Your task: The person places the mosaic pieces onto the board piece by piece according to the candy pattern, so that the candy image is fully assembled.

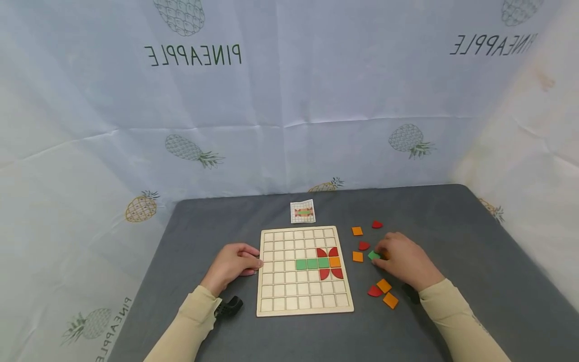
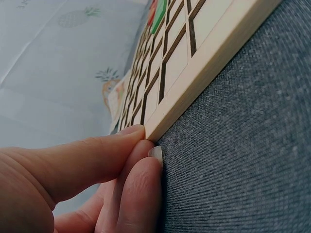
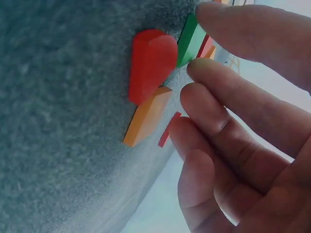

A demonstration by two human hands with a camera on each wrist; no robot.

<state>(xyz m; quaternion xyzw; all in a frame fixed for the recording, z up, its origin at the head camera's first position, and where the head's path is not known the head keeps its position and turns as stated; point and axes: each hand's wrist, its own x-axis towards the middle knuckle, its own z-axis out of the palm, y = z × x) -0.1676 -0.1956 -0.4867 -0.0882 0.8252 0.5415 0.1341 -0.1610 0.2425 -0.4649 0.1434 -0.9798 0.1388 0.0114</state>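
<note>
In the head view, the left hand is at the left edge of a wooden grid board. In the left wrist view its thumb lies on the board's rim, with curled fingers against the side, pinching the edge. On the board, three green squares and an orange square form a row, with red quarter-round tiles above and below. To the right of the board, the right hand holds a loose green square tile between thumb and index fingertips, at opposite edges.
Loose orange squares and red rounded tiles lie around the right hand. Behind the board stands a small pattern card. The grey table meets a pineapple-print cloth at its back edge.
</note>
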